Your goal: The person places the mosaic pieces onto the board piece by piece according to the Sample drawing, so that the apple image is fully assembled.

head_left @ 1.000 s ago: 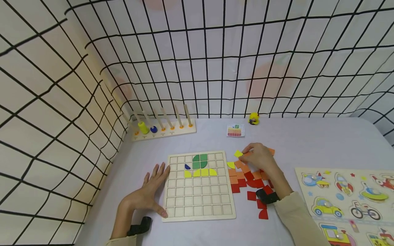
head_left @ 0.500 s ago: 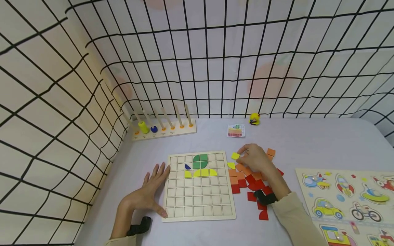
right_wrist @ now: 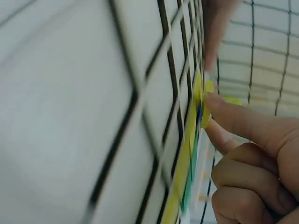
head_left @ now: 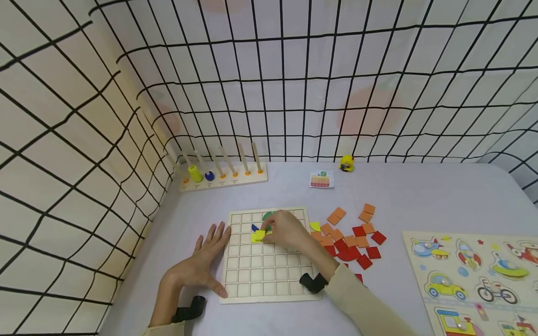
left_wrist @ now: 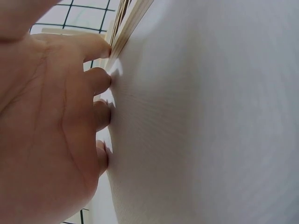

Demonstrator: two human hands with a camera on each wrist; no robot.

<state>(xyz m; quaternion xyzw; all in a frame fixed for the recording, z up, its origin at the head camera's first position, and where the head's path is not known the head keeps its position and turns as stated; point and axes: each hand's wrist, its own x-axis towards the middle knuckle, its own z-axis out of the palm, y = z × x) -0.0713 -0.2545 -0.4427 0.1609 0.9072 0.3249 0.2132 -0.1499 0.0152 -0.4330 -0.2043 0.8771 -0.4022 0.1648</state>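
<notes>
A small yellow square tile (head_left: 260,235), pinched in the right hand (head_left: 287,231), was over the pale wooden grid board (head_left: 275,275), whose inset green tiles (head_left: 267,215) that hand partly hid. The left hand (head_left: 201,267), fingers spread, touched the board's left edge; flat orange tiles (head_left: 334,219) and red tiles (head_left: 364,262) lay right of it.

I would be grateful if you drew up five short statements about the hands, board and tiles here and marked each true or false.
1. The right hand pinches a yellow tile. True.
2. The left hand is curled round a tile. False: it lies spread at the left edge of the grid board.
3. The picture card lies beyond the board's far edge. True.
4. The loose orange tiles are left of the board. False: they are to its right.
5. Yellow pieces lie on the board. True.
</notes>
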